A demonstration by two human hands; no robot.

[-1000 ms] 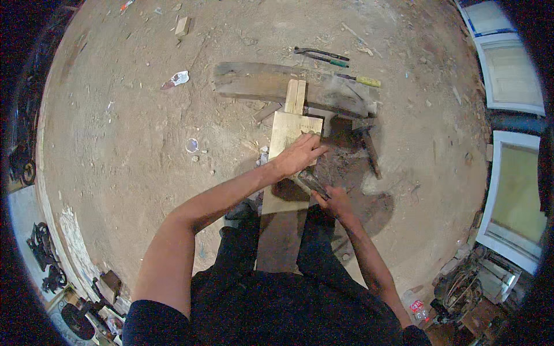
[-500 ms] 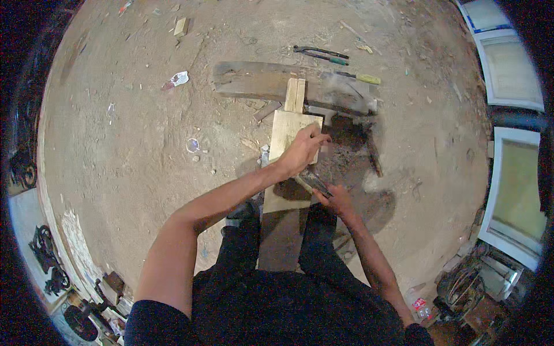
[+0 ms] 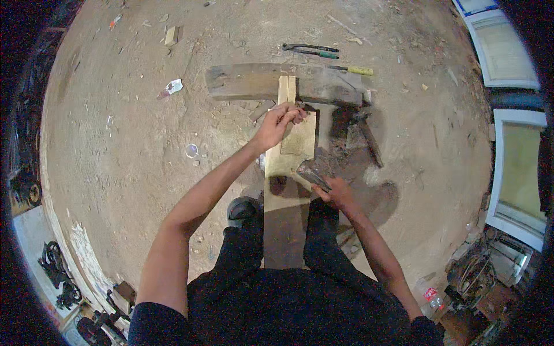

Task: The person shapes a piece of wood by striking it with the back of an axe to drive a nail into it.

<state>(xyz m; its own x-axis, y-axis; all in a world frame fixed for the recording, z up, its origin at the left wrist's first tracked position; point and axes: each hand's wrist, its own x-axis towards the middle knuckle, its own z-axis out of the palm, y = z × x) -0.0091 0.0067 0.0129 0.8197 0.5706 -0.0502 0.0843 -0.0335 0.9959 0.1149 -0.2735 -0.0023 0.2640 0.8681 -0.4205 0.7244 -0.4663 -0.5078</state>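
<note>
My left hand [image 3: 277, 124] is closed at the top of a pale wooden board [image 3: 297, 144], fingers curled round something small that I cannot make out. My right hand [image 3: 336, 193] grips a dark, flat tool [image 3: 310, 174] angled up-left beside the board's lower right. The board lies on a long plank [image 3: 284, 230] running back between my legs. A narrow pale wood piece [image 3: 287, 85] extends beyond the board onto a weathered crosswise beam [image 3: 236, 81].
Long-handled pliers [image 3: 309, 50] and a yellow-handled tool [image 3: 358, 71] lie beyond the board; a dark hammer-like tool [image 3: 369, 141] lies right. A small wood block [image 3: 172, 36] sits far left. White framed panels [image 3: 516, 179] and clutter [image 3: 479, 271] line the right, with black metal parts [image 3: 52, 259] left.
My left hand has moved up and to the left, toward the board's top edge, uncovering more of its surface. My right hand still grips the dark tool, nearly in place.
</note>
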